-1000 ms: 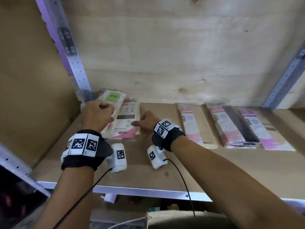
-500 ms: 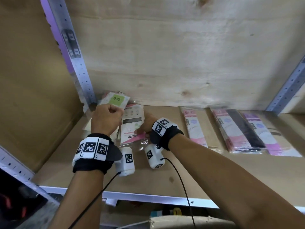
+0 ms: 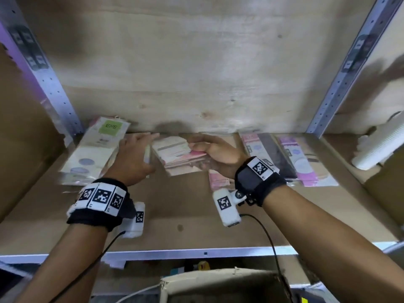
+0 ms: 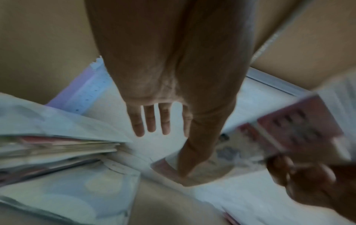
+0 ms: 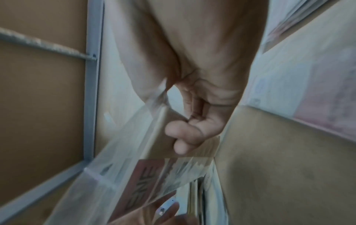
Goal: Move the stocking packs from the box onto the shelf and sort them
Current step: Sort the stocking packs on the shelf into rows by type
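On the shelf board (image 3: 175, 215) a white stocking pack with a green label (image 3: 102, 145) tops a pile at the back left. My left hand (image 3: 140, 147) lies just right of that pile, fingers (image 4: 150, 120) straight and spread, holding nothing. My right hand (image 3: 205, 147) grips a small stack of pink and cream packs (image 3: 175, 154) by its right edge, its fingers (image 5: 183, 134) curled on the clear wrap (image 5: 146, 175). The same pink stack (image 4: 296, 126) shows blurred in the left wrist view. Below the right wrist lies another pink pack (image 3: 218, 181).
A pink-and-black pack (image 3: 264, 154) and a purple pack (image 3: 299, 160) lie at the back right. Grey perforated uprights (image 3: 56, 95) (image 3: 336, 84) frame the bay, with a plywood back wall. A white roll (image 3: 380, 147) sits in the adjoining bay. A cardboard box rim (image 3: 218, 283) shows below the shelf edge.
My left hand has let go of the green-label pack, which now lies on the left pile, and has straightened. My right hand has carried the pink stack rightward, away from the left pile.
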The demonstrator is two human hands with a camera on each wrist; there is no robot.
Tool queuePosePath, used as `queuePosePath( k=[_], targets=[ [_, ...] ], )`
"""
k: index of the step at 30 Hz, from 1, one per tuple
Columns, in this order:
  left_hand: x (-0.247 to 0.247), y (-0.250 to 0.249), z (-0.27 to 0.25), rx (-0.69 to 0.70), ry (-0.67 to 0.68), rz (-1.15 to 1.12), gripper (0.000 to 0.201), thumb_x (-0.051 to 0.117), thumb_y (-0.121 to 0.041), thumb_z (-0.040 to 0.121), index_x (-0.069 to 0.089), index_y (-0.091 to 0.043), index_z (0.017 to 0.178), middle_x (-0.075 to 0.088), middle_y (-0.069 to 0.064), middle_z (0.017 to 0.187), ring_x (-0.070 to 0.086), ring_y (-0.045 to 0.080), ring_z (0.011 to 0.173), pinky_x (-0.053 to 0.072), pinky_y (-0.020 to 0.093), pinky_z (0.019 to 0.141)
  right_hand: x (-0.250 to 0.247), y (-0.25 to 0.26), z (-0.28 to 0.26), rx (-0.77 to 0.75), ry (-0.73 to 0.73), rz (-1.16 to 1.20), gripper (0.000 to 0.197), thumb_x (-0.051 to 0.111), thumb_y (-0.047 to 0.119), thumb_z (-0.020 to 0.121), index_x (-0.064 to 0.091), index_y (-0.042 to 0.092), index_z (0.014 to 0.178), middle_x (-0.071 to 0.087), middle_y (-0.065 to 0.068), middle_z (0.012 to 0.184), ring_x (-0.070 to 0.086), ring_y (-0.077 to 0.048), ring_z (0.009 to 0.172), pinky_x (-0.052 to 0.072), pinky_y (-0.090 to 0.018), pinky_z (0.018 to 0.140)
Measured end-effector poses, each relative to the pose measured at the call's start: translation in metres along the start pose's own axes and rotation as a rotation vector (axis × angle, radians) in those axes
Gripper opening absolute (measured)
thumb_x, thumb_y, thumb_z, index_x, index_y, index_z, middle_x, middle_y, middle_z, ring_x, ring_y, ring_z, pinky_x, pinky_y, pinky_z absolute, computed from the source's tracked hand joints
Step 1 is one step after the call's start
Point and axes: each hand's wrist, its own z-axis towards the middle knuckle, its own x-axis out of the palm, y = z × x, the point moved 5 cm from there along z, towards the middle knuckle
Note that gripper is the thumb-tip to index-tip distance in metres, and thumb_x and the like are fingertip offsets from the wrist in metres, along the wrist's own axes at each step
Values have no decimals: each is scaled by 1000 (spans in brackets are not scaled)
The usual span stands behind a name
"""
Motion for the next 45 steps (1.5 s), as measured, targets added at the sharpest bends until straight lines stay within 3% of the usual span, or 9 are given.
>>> queuePosePath(
  k=[7,12,18,23,30,33,37,42,45],
  targets=[
    [-2,-60,-19,186,-255,-274,15,77,-27,84,76,-25,100,70,0,98,64,21,93,52,46,86,-32,4,-34,72,101,107,28,56,21,98,64,11,123,71,-4,92,66,-14,70,50,-20,47],
    [-7,-88,-17,287,-385,-286,28,70,-30,88,54,-21,67,51,-3,68,50,20,63,49,44,66,-52,26,-50,63,150,333,43,51,47,98,55,8,117,68,-11,96,60,-21,74,44,-22,40],
    [3,-118,-4,318,-231,-651,13,73,-29,89,77,-20,98,79,-7,94,74,19,88,58,37,80,-79,27,-67,-69,-48,259,21,51,35,101,56,16,93,57,-4,72,48,-18,62,33,-21,41],
    [25,-134,10,256,-136,-851,7,74,-23,89,78,-19,93,76,1,80,61,4,63,48,16,59,-101,5,-83,-134,-253,-276,22,72,20,89,68,1,98,50,-3,58,47,-16,47,32,-25,44],
    [62,-126,25,74,18,-1001,20,74,-25,89,75,-15,107,78,4,95,64,5,64,50,19,57,-107,-18,-85,-95,-181,-269,17,66,16,94,64,10,109,74,-7,96,66,-28,86,50,-37,72],
    [58,-106,33,-2,-27,-1040,33,78,-33,85,70,-16,112,75,3,98,68,11,73,54,19,61,-112,-26,-91,-54,-130,-246,35,65,14,94,57,-1,125,64,-28,123,63,-33,99,42,-46,80],
    [39,-76,37,-96,-228,-1065,36,83,-48,74,68,-36,103,70,-6,104,71,2,78,54,16,61,-112,-29,-98,28,-1,-374,35,66,14,94,60,3,126,70,-14,116,70,-14,84,50,-22,58],
    [30,-59,39,-41,-187,-897,4,78,-41,82,76,-38,82,72,-7,83,67,12,73,53,22,65,-109,-27,-105,65,77,-461,38,67,13,93,60,7,129,71,-6,116,69,-10,90,50,-16,62],
    [36,-53,38,-41,-122,-842,18,68,-45,90,76,-39,74,72,-7,75,65,12,65,49,26,63,-111,-23,-105,34,60,-486,41,71,16,90,59,3,127,68,-17,119,64,-20,96,51,-23,72]
  ],
)
